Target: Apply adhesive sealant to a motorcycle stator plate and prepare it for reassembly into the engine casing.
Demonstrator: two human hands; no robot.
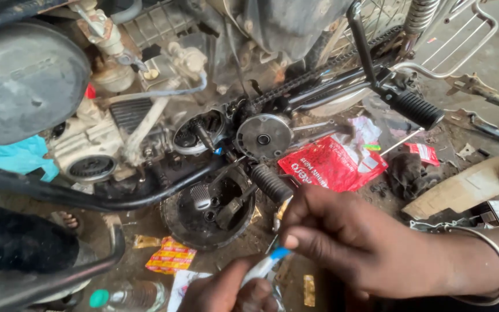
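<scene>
While the left hand (pixel 226 292) grips the white tube (pixel 259 270) low at frame bottom, its long axis runs up-right to the blue cap (pixel 279 253), w/ right hand (pixel 353 245) fingertips pinching that cap, nearer than engine (pixel 145 133).

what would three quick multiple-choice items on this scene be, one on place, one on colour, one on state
1. Where is the red packet?
A. on the ground right of the round engine cover
B. in the left hand
C. on the footpeg

2. What colour is the tube's cap?
A. red
B. blue
C. black

3. What is the right hand doing?
A. lying flat and open
B. gripping the chain
C. pinching the cap

Answers: 1 A, it lies flat beside the cover. 2 B, the tip is bright blue. 3 C, its fingertips close on the cap while the left hand holds the tube.
</scene>
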